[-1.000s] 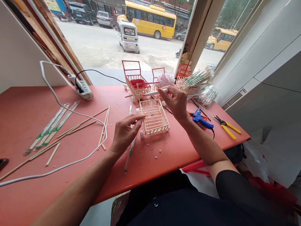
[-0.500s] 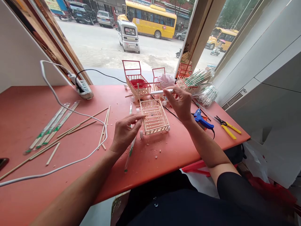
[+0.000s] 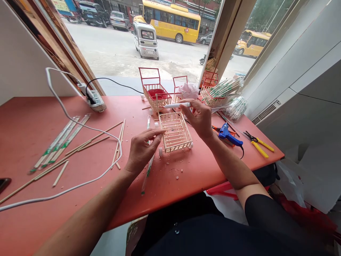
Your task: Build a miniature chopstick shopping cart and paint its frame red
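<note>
A small cart made of wooden sticks (image 3: pixel 177 145) stands on the table in front of me, with white wheels and a handle frame whose top bar is red. My left hand (image 3: pixel 145 147) pinches its left side rail between thumb and fingers. In my right hand (image 3: pixel 198 117) is a white marker pen (image 3: pixel 176 105), held above the far end of the cart. The pen's tip points left, close to the upright posts of the handle. Behind it stands a finished-looking cart with red rails (image 3: pixel 153 89).
Wrapped chopsticks (image 3: pixel 60 145) and loose sticks (image 3: pixel 90 144) lie at left, crossed by a white cable (image 3: pixel 105 172). To the right are a blue glue gun (image 3: pixel 229 135), yellow-handled pliers (image 3: pixel 259 144) and a bundle of sticks (image 3: pixel 225 89). A power strip (image 3: pixel 96 101) stands by the window.
My right hand has moved left with the marker pen, bringing it across the handle posts. My left hand and the cart stay in place.
</note>
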`<state>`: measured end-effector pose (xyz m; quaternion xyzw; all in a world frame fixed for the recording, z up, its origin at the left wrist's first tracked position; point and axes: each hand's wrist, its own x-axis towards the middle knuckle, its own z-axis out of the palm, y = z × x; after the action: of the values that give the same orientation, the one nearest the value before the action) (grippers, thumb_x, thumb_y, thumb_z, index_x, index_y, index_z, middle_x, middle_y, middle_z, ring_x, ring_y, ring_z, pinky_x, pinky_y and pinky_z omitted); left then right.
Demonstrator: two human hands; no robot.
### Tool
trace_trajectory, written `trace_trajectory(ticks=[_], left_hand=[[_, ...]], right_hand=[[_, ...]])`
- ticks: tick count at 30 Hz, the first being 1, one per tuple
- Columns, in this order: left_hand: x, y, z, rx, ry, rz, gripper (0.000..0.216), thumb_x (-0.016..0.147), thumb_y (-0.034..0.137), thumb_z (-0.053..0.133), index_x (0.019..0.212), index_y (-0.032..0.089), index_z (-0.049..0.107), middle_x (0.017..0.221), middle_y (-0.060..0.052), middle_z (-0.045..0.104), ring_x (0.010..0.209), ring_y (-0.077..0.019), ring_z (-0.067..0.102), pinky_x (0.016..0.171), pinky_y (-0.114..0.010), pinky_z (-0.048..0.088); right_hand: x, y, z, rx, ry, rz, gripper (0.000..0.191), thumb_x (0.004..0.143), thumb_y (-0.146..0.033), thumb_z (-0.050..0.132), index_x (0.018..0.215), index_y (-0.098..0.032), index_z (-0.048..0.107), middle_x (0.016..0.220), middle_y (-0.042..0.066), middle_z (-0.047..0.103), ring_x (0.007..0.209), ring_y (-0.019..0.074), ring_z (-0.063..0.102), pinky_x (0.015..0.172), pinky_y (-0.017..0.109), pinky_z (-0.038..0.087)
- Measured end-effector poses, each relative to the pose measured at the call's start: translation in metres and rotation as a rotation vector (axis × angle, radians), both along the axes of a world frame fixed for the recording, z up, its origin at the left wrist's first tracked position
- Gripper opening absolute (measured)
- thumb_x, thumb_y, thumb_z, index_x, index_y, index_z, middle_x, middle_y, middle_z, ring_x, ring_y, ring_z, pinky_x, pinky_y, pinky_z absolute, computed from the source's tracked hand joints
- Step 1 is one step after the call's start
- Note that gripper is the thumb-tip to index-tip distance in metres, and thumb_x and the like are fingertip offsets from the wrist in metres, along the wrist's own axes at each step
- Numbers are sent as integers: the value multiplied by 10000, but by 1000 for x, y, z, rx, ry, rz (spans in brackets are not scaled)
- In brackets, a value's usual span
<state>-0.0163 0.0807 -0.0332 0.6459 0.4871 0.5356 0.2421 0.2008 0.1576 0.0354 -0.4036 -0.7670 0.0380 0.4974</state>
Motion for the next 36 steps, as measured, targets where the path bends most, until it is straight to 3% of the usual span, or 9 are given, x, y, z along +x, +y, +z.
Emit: trace_trajectory(ticks=[9, 18, 27, 36], left_hand=[[0, 0, -1, 11, -4, -4, 297, 958, 374, 661, 1070, 213, 883, 1081, -61, 862, 915, -198, 777, 831, -310, 585], [0, 0, 0, 9, 5, 1, 297, 955, 387, 657, 1063, 224, 882, 1088, -57, 864, 928, -203, 785, 832, -311, 595], [0, 0, 0, 10, 27, 1, 285, 957, 400, 661, 1053, 242, 877, 1091, -52, 865, 947, -219, 796, 849, -326, 608], [-1, 0, -1, -8, 26, -2, 301, 955, 417, 652, 1055, 242, 876, 1095, -52, 863, 972, -222, 798, 884, -333, 614]], right_hand=[[1, 2, -3, 18, 40, 59, 516, 1045, -679, 599, 1103, -218, 822, 926, 23, 825, 803, 150, 702, 784, 289, 535], [23, 1, -4, 28, 37, -45, 372, 1058, -555, 650, 1089, -231, 830, 956, 30, 843, 737, 154, 686, 754, 304, 544], [43, 0, -4, 35, 74, -131, 377, 1053, -558, 652, 1066, -227, 831, 1024, 48, 863, 772, 163, 723, 762, 306, 558], [38, -6, -5, 35, 48, -81, 351, 1062, -540, 645, 1094, -236, 817, 950, 34, 850, 779, 172, 724, 779, 318, 564]])
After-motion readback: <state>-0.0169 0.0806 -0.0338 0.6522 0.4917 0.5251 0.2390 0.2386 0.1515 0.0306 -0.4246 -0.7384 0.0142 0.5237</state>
